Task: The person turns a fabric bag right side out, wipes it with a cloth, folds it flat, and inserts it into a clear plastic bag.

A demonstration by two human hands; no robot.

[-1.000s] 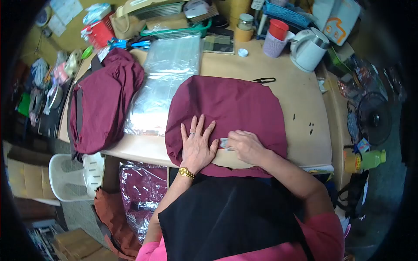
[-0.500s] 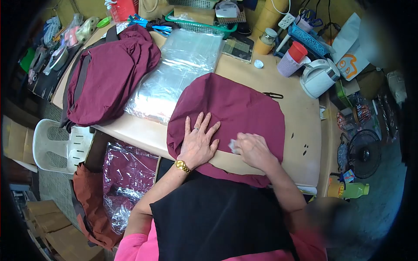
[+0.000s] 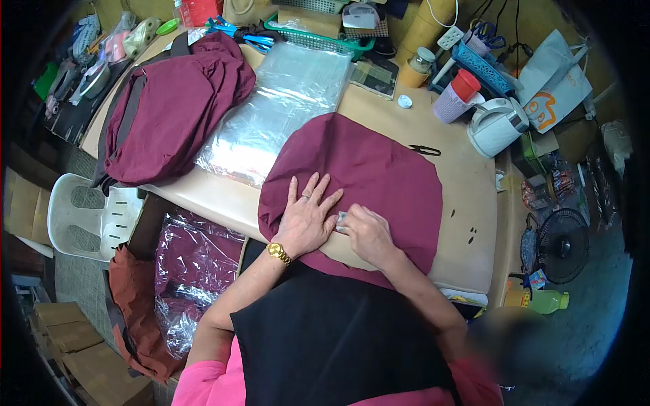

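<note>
A maroon fabric piece (image 3: 379,169), like a bag part, lies spread over the table's front edge, with some of it hanging in folds at the left. On it my left hand (image 3: 308,218) lies flat with fingers spread, a ring and a gold watch showing. Close to that thumb, my right hand (image 3: 369,235) is closed on a small crumpled whitish wad (image 3: 342,221), pressed to the fabric near its opening. The wad's exact kind I cannot tell. Bare tan tabletop (image 3: 345,252) shows through the opening below the hands. Beyond the fabric's upper right edge lie black thread snips (image 3: 425,149).
A maroon bag (image 3: 166,111) lies at the left beside a stack of clear plastic sleeves (image 3: 277,101). Toward the back right stand a white kettle (image 3: 497,127) and a lilac cup (image 3: 452,105). Plastic-wrapped maroon goods (image 3: 189,264) sit below the table near a white chair (image 3: 101,215).
My right hand has slid left along the fabric with the wad, ending up beside my left thumb. My left hand stays flat in place. The view has shifted slightly.
</note>
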